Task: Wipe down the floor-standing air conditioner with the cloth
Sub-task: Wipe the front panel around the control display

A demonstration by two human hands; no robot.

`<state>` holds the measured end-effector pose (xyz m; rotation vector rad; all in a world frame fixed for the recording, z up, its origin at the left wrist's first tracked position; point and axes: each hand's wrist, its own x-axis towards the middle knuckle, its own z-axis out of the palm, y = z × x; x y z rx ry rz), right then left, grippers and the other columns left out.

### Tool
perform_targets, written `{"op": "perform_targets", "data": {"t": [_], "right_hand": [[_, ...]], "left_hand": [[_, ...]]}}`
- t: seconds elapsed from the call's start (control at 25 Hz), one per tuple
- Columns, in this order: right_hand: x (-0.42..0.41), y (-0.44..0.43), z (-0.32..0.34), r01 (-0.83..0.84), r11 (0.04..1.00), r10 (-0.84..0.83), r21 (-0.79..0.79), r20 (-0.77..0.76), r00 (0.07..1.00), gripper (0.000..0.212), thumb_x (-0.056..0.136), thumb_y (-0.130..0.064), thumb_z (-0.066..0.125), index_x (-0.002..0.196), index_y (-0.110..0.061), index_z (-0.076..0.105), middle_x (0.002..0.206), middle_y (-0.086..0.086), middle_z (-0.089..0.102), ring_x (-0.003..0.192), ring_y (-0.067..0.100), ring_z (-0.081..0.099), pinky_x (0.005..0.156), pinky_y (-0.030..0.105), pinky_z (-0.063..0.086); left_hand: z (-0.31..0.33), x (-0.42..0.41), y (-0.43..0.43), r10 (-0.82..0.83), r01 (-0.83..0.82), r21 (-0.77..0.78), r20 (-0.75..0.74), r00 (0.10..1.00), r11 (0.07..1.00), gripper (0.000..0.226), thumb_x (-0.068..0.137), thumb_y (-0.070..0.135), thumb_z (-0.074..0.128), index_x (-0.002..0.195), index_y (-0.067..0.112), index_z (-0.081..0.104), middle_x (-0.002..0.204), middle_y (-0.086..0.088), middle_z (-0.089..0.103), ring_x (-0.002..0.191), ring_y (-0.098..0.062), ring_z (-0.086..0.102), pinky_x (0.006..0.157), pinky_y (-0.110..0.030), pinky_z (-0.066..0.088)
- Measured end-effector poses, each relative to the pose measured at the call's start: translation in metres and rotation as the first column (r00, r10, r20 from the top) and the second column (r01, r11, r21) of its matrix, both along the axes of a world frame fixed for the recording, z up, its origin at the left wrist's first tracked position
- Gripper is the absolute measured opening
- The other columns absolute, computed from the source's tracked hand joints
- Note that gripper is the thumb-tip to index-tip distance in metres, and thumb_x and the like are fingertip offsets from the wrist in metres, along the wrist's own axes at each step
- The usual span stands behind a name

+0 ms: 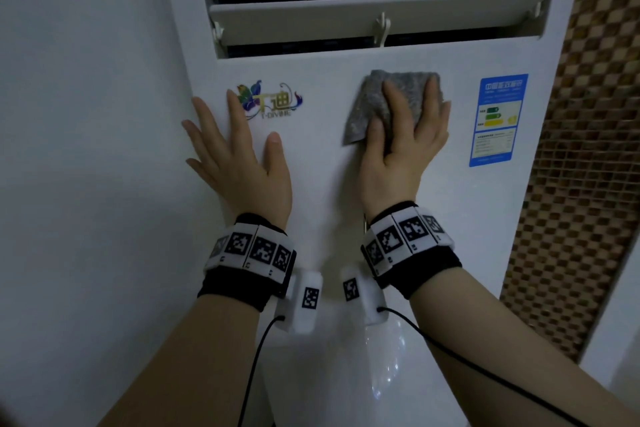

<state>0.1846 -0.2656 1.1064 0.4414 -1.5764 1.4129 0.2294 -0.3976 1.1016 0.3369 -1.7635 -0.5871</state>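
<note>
The white floor-standing air conditioner [322,184] fills the middle of the view, with slatted louvres [377,14] across its top. My right hand [405,146] presses a grey cloth [367,104] flat against the front panel, just below the louvres. The cloth sticks out above and to the left of my fingers. My left hand [239,156] rests flat on the panel's left edge, fingers spread, holding nothing. It partly covers a colourful logo [273,100].
A blue energy label [495,120] is stuck on the panel to the right of the cloth. A plain white wall [86,149] lies to the left. A brown mosaic-tiled strip [588,149] runs down the right side. Both wrists wear marker bands with trailing black cables.
</note>
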Motion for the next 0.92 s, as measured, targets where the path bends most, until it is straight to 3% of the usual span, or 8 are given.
{"op": "perform_targets", "data": {"t": [0.2, 0.36, 0.4, 0.56, 0.72, 0.8, 0.92], "right_hand": [[0.008, -0.015, -0.011, 0.034, 0.964, 0.006, 0.263, -0.149, 0.989, 0.039, 0.088, -0.01, 0.061, 0.126, -0.018, 0.058, 0.149, 0.018, 0.03, 0.14, 0.043, 0.014, 0.113, 0.059, 0.01], [0.008, -0.015, -0.006, 0.012, 0.998, -0.011, 0.057, -0.027, 1.0, 0.04, 0.089, -0.012, 0.056, 0.129, -0.02, 0.055, 0.152, 0.017, 0.025, 0.141, 0.041, 0.011, 0.113, 0.059, 0.008], [0.012, -0.022, -0.006, 0.015, 0.998, -0.014, 0.068, -0.017, 1.0, 0.041, 0.089, -0.013, 0.056, 0.13, -0.02, 0.054, 0.152, 0.017, 0.024, 0.141, 0.041, 0.01, 0.113, 0.06, 0.007], [0.014, -0.037, -0.009, 0.058, 0.92, 0.036, 0.388, -0.232, 0.972, 0.039, 0.087, -0.016, 0.061, 0.127, -0.02, 0.058, 0.149, 0.017, 0.03, 0.139, 0.033, 0.008, 0.115, 0.052, 0.004], [0.016, -0.043, -0.003, 0.022, 0.995, -0.013, 0.098, -0.095, 0.995, 0.04, 0.089, -0.013, 0.058, 0.128, -0.019, 0.056, 0.151, 0.017, 0.027, 0.141, 0.041, 0.011, 0.114, 0.059, 0.007], [0.025, -0.058, -0.007, 0.03, 0.992, -0.021, 0.124, -0.073, 0.997, 0.04, 0.089, -0.013, 0.058, 0.128, -0.02, 0.055, 0.151, 0.017, 0.026, 0.141, 0.043, 0.01, 0.113, 0.059, 0.005], [0.027, -0.064, -0.012, 0.046, 0.965, -0.003, 0.257, -0.168, 0.986, 0.039, 0.088, -0.012, 0.061, 0.126, -0.018, 0.057, 0.149, 0.017, 0.029, 0.14, 0.043, 0.012, 0.114, 0.058, 0.006]], "left_hand": [[-0.002, 0.006, -0.005, -0.058, 0.056, -0.033, -0.059, 0.997, 0.998, 0.063, 0.093, 0.018, 0.052, 0.149, 0.018, 0.024, 0.158, -0.014, 0.006, 0.146, -0.03, 0.006, 0.117, -0.047, 0.006], [-0.001, 0.01, -0.015, -0.188, 0.189, -0.007, -0.145, 0.971, 0.982, 0.066, 0.093, 0.007, 0.049, 0.149, 0.006, 0.015, 0.158, -0.015, 0.003, 0.143, -0.014, 0.005, 0.118, -0.027, 0.005], [-0.002, 0.01, -0.018, -0.216, 0.22, 0.013, -0.15, 0.965, 0.975, 0.068, 0.094, 0.006, 0.048, 0.15, 0.004, 0.011, 0.159, -0.014, 0.002, 0.144, -0.014, 0.005, 0.116, -0.02, 0.003], [-0.007, 0.01, -0.029, -0.282, 0.292, 0.048, -0.157, 0.947, 0.955, 0.07, 0.095, 0.008, 0.047, 0.151, 0.005, 0.004, 0.16, -0.009, 0.005, 0.145, -0.013, 0.008, 0.103, 0.002, 0.001], [-0.01, 0.012, -0.041, -0.337, 0.354, 0.13, -0.134, 0.932, 0.926, 0.067, 0.097, 0.015, 0.046, 0.152, 0.014, 0.007, 0.159, -0.002, 0.015, 0.141, -0.008, 0.016, 0.099, 0.006, 0.007], [-0.011, 0.014, -0.043, -0.359, 0.374, 0.123, -0.129, 0.924, 0.919, 0.065, 0.098, 0.014, 0.045, 0.152, 0.014, 0.01, 0.158, -0.002, 0.017, 0.14, -0.006, 0.018, 0.1, 0.006, 0.009], [-0.011, 0.016, -0.05, -0.388, 0.401, 0.097, -0.132, 0.912, 0.911, 0.06, 0.099, 0.012, 0.043, 0.151, 0.015, 0.014, 0.157, -0.002, 0.022, 0.139, -0.008, 0.024, 0.103, 0.003, 0.016]]}}
